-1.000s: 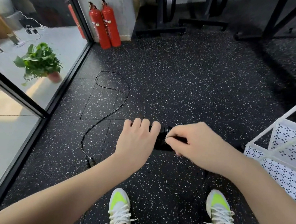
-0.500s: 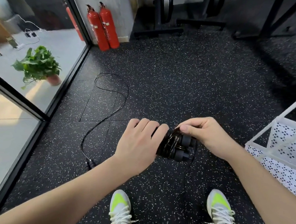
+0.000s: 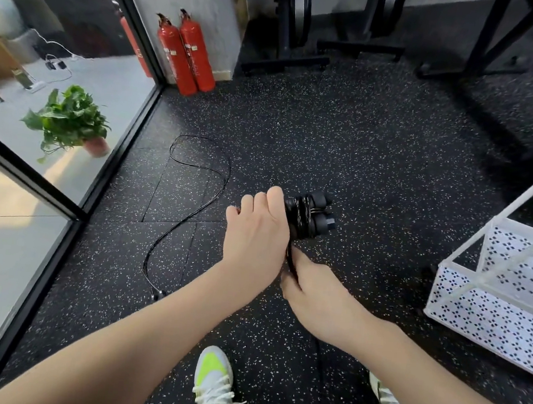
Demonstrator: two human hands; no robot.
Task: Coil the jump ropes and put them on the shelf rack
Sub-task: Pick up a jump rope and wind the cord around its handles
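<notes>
While left hand (image 3: 257,233) grips coiled rope (image 3: 306,215), right hand (image 3: 312,291) pinches cord.

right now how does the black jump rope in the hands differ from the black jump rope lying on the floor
The black jump rope in the hands is wound tight around its handles; the black jump rope on the floor lies uncoiled in loose curves. The first is gripped by the left hand, with the right hand holding its cord; the second is untouched on the speckled black rubber floor. Both are thin and black.
</notes>
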